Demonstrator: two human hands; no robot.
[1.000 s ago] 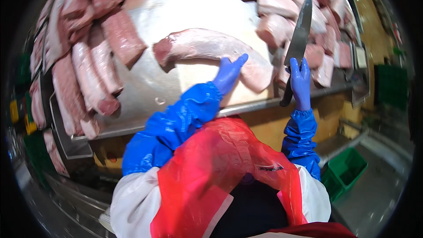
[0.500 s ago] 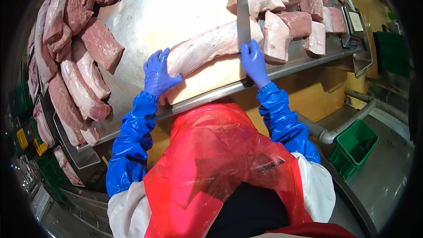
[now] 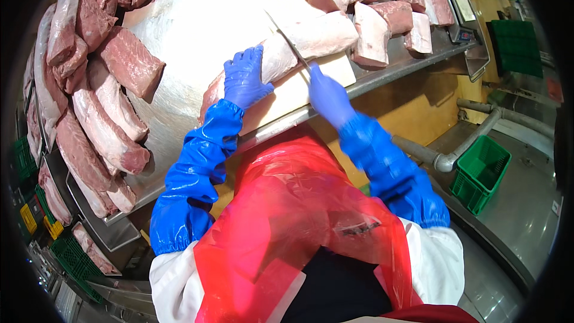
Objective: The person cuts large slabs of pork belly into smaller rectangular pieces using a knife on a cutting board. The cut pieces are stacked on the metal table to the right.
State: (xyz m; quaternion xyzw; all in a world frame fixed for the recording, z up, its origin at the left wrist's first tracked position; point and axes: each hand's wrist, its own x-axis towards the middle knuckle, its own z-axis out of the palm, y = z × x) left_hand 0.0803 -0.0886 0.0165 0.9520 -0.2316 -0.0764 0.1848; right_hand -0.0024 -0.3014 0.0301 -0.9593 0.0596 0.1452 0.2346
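A long pale pork loin (image 3: 326,34) lies slantwise on a cream cutting board (image 3: 293,94) at the table's front edge. My left hand (image 3: 246,79), in a blue glove, rests on its left part, fingers stretched over the meat and thumb spread toward me. In my gloved right hand (image 3: 329,94) is the handle of a long knife (image 3: 292,46). Its narrow-looking blade slants up and left across the middle of the loin; whether it has cut in, I cannot tell. My right fingers are wrapped round the handle, which they mostly hide.
Several long pork pieces (image 3: 107,122) are heaped on the left of the metal table (image 3: 173,78). Shorter cut blocks (image 3: 371,34) stand at the right, beside a scale (image 3: 461,34). A green crate (image 3: 481,173) sits low on the right. The table's raised metal edge (image 3: 382,87) runs before me.
The knife has swung from upright at the loin's right end to a slant over its middle. My left hand has moved right and up onto the meat; my right hand has shifted left and nearer me.
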